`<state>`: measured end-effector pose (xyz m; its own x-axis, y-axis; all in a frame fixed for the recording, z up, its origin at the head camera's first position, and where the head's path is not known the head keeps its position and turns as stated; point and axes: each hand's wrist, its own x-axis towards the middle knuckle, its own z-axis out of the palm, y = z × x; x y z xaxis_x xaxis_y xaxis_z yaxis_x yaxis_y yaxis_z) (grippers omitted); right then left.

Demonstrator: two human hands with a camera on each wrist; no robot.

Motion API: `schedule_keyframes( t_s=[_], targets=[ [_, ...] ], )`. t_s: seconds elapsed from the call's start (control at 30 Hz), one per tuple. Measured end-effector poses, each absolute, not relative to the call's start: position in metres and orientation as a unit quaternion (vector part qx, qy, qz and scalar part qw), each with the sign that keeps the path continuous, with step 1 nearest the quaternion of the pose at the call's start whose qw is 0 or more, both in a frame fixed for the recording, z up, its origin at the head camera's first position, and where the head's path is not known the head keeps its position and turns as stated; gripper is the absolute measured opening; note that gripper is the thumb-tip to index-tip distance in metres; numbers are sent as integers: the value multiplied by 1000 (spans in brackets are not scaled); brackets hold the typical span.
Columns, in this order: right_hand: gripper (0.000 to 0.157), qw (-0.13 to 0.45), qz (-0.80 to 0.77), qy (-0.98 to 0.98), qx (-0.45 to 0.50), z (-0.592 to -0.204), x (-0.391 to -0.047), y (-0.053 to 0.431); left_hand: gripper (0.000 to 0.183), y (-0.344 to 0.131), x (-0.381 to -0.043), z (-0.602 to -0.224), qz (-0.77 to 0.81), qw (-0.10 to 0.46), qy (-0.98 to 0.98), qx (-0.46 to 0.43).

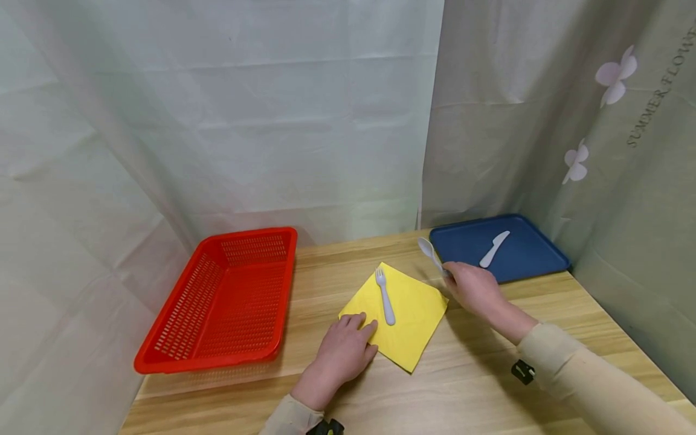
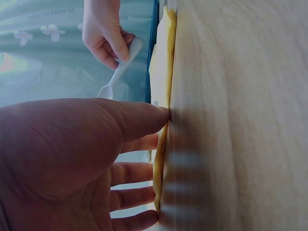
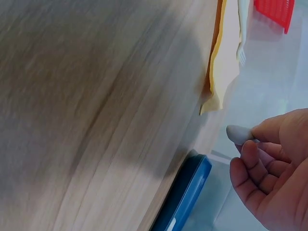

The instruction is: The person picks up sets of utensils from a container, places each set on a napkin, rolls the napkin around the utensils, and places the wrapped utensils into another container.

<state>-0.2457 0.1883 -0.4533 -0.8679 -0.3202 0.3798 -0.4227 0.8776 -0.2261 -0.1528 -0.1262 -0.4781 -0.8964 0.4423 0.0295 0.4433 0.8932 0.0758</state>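
A folded yellow napkin [image 1: 418,308] lies on the wooden table with a pale plastic fork [image 1: 385,296] on top, tines toward the back. My left hand [image 1: 344,350] rests at the napkin's near left edge; in the left wrist view its fingers are spread and the fingertips touch the yellow edge [image 2: 170,53]. Between thumb and fingers my right hand [image 1: 475,289] pinches a pale plastic spoon [image 1: 429,249] by its handle, raised over the table between napkin and tray. The spoon's bowl points back and left. In the right wrist view only the handle end [image 3: 238,134] shows.
A red perforated basket [image 1: 280,326] stands on the left. At the back right is a blue tray [image 1: 535,260] with a pale plastic knife [image 1: 495,249] lying on it. Light curtains [image 1: 304,121] hang behind the table and at both sides.
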Motion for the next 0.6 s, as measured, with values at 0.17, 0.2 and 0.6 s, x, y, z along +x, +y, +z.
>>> schedule_keyframes(
  t_s=[0.17, 0.2, 0.6],
  targets=[
    [20, 165, 159, -953, 198, -454, -246, 184, 47, -126, -153, -479, -37, 9, -973, -228],
    [20, 163, 161, -953, 198, -454, -246, 183, 47, -126, -153, -479, -38, 10, -973, -228],
    [23, 129, 188, -953, 200, -459, -240, 169, 48, -126, -152, -476, -43, 1, -973, -225]
  ],
)
